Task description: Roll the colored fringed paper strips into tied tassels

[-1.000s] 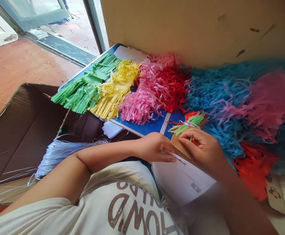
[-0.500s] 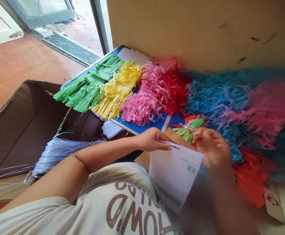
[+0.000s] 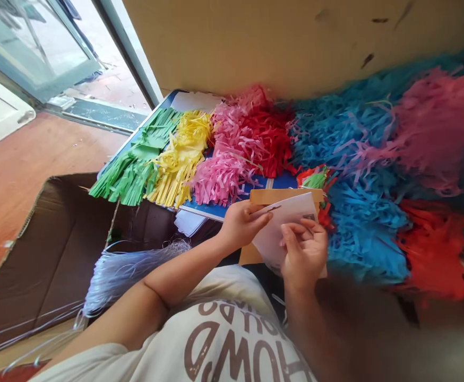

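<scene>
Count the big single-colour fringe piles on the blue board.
4: green at the left end, then yellow, pink and red rightward; more may hide beneath.

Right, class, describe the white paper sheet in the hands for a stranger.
Find the blue board covered with fringed coloured paper bundles. At its near edge the left hand and right hand hold the white paper sheet in front of a brown card. Unlike the bundles it is flat and uncut; unlike the card, white.
</scene>
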A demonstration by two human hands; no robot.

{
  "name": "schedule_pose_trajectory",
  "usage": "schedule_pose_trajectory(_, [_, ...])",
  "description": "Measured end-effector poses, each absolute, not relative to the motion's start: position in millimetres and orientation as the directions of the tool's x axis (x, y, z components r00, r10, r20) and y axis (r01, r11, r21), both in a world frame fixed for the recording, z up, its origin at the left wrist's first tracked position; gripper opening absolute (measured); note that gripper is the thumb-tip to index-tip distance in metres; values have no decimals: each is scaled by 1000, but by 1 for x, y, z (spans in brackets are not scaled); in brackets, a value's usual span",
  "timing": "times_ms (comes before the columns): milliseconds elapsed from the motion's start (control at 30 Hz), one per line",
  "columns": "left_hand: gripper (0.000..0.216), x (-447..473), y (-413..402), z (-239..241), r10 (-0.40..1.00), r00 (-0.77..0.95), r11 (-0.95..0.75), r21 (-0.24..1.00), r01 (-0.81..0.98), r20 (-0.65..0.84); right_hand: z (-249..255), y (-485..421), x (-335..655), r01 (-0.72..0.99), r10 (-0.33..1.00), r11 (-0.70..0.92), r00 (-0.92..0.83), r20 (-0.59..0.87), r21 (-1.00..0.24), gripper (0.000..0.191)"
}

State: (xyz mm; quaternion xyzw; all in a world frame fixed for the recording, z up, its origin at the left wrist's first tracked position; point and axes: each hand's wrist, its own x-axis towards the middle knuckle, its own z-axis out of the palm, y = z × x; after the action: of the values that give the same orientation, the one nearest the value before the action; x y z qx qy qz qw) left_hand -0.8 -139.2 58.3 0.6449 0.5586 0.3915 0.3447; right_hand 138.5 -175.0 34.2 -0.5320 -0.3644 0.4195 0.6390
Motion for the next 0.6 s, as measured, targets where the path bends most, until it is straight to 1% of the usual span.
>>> schedule_pose_trajectory(100, [26,0,-142,58,984,60,-175,851,495,168,37,-171,141,-127,920,88,391,31,-988,44])
schedule_pose_trajectory(233, [26,3,-143,56,973,51,-218,833,509,223,38,-169,141,-107,914,88,404,38,-990,43])
schedule_pose_trajectory(400, [33,5,-145,57,967,44,-235,806,543,253,36,-169,139,-64,900,106,432,68,-992,42])
schedule_pose_trajectory(600, [39,7,-150,59,962,58,-255,803,538,267,39,-169,138,29,885,66,460,72,-997,45])
